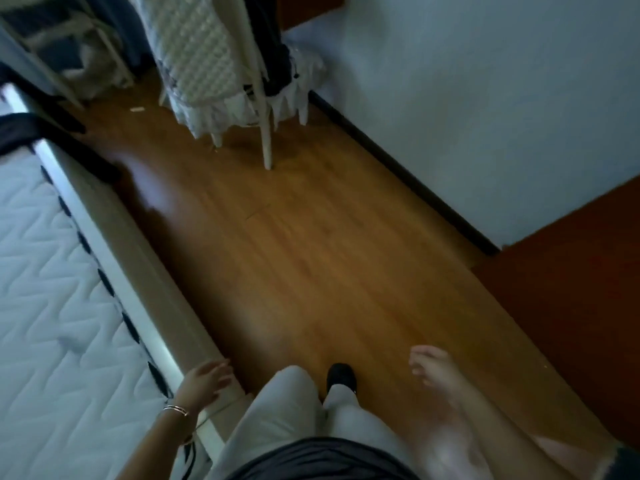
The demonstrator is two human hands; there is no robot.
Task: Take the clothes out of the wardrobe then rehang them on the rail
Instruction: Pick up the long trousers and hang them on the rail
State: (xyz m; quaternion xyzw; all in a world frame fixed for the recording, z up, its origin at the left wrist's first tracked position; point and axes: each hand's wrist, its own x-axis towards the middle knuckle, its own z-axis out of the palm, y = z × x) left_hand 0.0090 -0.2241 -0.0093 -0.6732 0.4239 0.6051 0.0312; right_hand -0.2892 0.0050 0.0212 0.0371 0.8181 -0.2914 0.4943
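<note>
My left hand [204, 381] hangs low at the left beside the bed's edge, fingers relaxed and holding nothing, with a bracelet on its wrist. Lower right, my right hand [433, 370] is blurred, loosely spread and empty. At the top of the view stands a white clothes rail [265, 133]. On it hang a pale quilted garment with a frilled hem [204, 64] and a dark garment [268, 46]. No wardrobe interior is visible.
A bed with a white quilted mattress [52, 289] and pale frame runs along the left. Dark cloth [20, 129] lies over its far end. Wooden floor [277, 254] stretches ahead. A pale wall with dark skirting [398, 168] and a red-brown panel [571, 271] bound the right.
</note>
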